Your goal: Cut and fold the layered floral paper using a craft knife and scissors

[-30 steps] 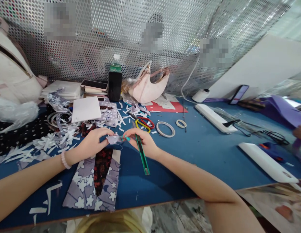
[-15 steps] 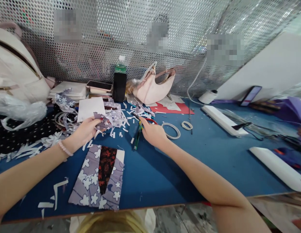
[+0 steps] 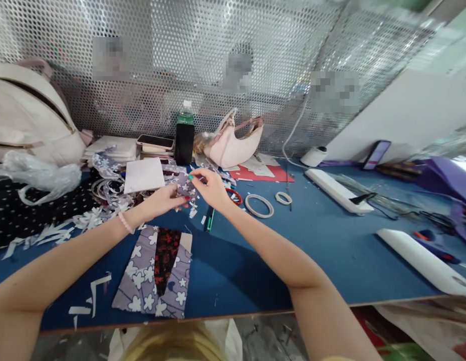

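My left hand (image 3: pixel 166 199) is closed on a small piece of purple floral fabric (image 3: pixel 186 185), held just above the table. My right hand (image 3: pixel 211 189) meets it there, with thumb and finger pinched at the fabric's upper right edge. Just below the right hand lies a green and black pen-like tool (image 3: pixel 209 219). A red ring-shaped thing (image 3: pixel 235 196), perhaps a scissor handle, shows beside the right wrist. Closer to me, a patchwork panel (image 3: pixel 137 281) of purple flowered cloth with a dark red-patterned strip lies flat on the table.
Blue table (image 3: pixel 255 271) carries white paper scraps (image 3: pixel 92 218) at left. A white sheet (image 3: pixel 145 174) lies behind my left hand. Two tape rolls, one being a larger ring (image 3: pixel 259 206), sit to the right. Bottle (image 3: pixel 185 116), white handbag (image 3: pixel 236 149) and backpack (image 3: pixel 33 115) stand behind.
My right hand has left the tools on the table and moved up and left to the fabric. My left hand has carried the fabric piece to the right. The view has shifted slightly.
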Demonstrator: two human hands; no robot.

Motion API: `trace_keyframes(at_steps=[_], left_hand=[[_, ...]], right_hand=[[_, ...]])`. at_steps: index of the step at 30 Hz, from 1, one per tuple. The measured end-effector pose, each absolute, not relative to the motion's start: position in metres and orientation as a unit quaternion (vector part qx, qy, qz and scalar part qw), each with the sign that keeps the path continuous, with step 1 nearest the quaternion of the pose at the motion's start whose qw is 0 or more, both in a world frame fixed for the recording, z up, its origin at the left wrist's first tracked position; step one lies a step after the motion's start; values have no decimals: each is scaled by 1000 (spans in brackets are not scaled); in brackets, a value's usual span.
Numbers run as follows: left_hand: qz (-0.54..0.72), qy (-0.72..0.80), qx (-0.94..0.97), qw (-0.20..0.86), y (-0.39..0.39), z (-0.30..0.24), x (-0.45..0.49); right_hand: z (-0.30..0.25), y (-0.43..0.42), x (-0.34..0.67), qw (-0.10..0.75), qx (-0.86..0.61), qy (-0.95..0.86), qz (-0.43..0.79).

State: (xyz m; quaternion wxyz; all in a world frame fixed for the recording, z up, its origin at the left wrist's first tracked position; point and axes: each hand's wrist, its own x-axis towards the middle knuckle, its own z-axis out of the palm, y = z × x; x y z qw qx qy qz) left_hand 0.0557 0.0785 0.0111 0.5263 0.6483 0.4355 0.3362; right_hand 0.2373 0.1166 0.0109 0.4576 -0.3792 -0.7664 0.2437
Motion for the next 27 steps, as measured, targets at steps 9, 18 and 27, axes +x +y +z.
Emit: trace_keyframes(at_steps=[9,18,27], left_hand=[[295,454,743,392,85,6,38],[255,493,777,296,89,4,27],[205,497,790,294,88,0,25]], right_hand=[[-1,133,252,496,-407,-715,276],[-10,150,265,524,-426,-670,307],[-10,145,262,493,-401,-699,328]])
